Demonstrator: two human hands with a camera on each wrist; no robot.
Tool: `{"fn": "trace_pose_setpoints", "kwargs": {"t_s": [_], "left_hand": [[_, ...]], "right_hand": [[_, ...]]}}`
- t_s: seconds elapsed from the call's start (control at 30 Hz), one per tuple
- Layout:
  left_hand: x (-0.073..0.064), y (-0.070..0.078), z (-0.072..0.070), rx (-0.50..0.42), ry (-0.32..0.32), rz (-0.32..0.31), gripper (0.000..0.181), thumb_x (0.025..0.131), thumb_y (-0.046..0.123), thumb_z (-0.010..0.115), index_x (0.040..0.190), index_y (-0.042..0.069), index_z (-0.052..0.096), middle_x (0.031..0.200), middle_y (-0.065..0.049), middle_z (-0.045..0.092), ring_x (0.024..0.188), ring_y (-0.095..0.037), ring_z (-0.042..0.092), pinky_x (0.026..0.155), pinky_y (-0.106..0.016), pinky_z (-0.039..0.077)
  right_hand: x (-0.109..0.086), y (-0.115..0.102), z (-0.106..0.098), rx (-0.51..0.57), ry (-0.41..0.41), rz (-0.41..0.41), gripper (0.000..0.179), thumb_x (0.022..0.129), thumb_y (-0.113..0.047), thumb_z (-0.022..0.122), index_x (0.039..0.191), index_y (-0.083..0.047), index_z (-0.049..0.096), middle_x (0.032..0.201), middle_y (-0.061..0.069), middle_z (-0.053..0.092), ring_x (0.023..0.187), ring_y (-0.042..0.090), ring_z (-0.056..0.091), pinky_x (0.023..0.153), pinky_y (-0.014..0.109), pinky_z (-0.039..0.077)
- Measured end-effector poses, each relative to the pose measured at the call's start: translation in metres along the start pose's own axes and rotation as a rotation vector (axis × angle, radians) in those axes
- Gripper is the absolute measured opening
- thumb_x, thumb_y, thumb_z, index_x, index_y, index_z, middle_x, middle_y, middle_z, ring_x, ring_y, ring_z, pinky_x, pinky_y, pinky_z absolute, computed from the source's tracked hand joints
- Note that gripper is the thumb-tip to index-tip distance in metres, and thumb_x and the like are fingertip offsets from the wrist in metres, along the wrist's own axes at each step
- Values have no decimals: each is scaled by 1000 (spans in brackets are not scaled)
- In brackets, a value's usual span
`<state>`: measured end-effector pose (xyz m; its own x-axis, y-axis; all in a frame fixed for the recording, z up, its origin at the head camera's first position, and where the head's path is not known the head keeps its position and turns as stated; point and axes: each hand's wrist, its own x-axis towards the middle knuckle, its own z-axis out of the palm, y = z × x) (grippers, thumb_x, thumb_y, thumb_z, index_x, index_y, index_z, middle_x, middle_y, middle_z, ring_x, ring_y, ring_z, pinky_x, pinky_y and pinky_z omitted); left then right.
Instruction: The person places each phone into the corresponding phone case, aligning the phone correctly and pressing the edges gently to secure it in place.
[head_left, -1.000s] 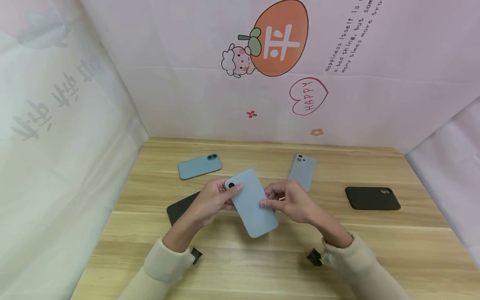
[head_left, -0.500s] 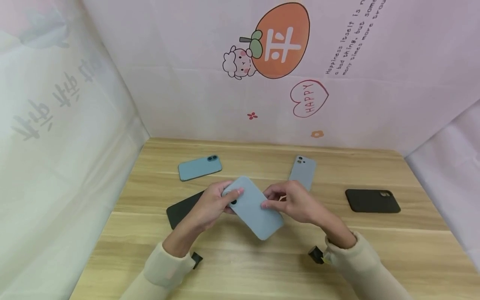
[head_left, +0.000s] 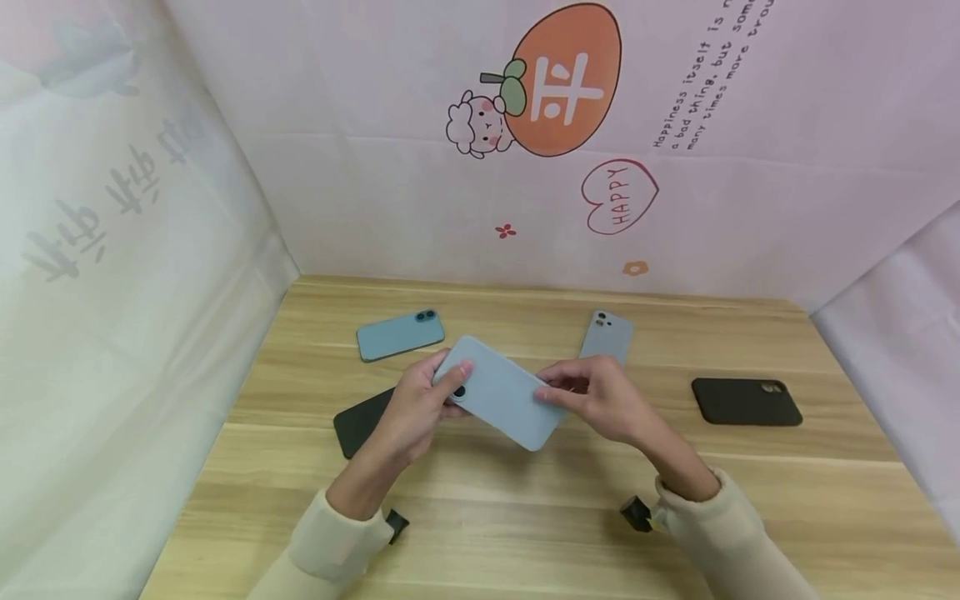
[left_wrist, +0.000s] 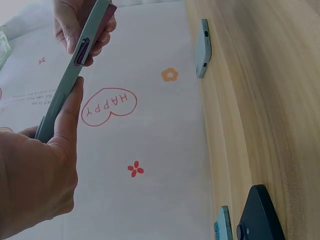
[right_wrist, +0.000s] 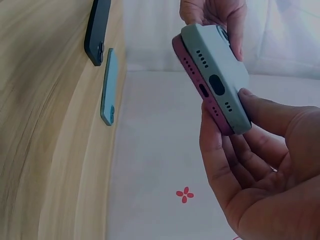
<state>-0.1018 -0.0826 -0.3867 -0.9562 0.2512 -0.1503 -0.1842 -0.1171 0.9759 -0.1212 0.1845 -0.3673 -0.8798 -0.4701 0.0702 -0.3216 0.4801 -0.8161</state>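
Over the middle of the table, both hands hold a light blue phone case with a pink phone partly seated in it. In the right wrist view, the phone's port end stands out from the case's open side. My left hand grips the camera end, thumb on the case's back beside the camera opening. With its thumb on the back and fingers curled beneath, my right hand pinches the opposite end. The left wrist view shows the case edge-on, a side slot near the right hand.
On the wooden table a blue phone lies back left and a pale phone back right, partly behind the right hand. A dark case or phone lies under the left forearm. A black phone case is at right.
The case with the phone has turned in the hands, from steeply slanted to lying more crosswise, its lower end swinging right and up. Both hands keep their hold.
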Motion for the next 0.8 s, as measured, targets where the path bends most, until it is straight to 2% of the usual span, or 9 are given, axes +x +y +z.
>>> {"fn": "trace_pose_setpoints", "kwargs": {"t_s": [0.17,0.27,0.37,0.6,0.8], "left_hand": [[-1,-1,-1,-5,-58,8,34,114,17,51,140,-4,58,125,-22,65,109,-28,71,91,-45,63],[-1,-3,-3,3,-111,0,36,114,19,52,142,-4,55,124,-21,65,107,-25,71,90,-43,63],[-1,-4,-4,6,-133,-17,36,113,17,53,143,-4,54,123,-20,66,105,-23,71,88,-42,63],[-1,-7,-4,27,-195,-60,37,111,15,56,143,-4,54,137,-24,63,119,-30,67,96,-47,61],[-2,-10,-3,36,-205,-97,39,109,15,62,141,-6,56,140,-22,63,125,-31,65,104,-44,57]], "right_hand": [[-2,-1,-1,-1,6,-17,13,93,-4,80,105,3,81,93,8,79,73,10,66,65,23,58],[-4,-1,-2,-24,-11,-22,14,93,-3,80,106,2,81,95,9,79,74,10,67,65,24,59],[-4,0,-3,-53,-36,-28,13,94,-3,79,106,1,81,95,7,79,74,10,67,66,25,60],[-4,-3,-10,-143,-88,-90,16,95,-4,78,110,0,81,105,9,80,85,9,72,70,27,62],[-2,-7,-15,-203,-94,-162,17,96,-5,78,112,0,81,100,3,79,83,7,70,68,25,60]]}}
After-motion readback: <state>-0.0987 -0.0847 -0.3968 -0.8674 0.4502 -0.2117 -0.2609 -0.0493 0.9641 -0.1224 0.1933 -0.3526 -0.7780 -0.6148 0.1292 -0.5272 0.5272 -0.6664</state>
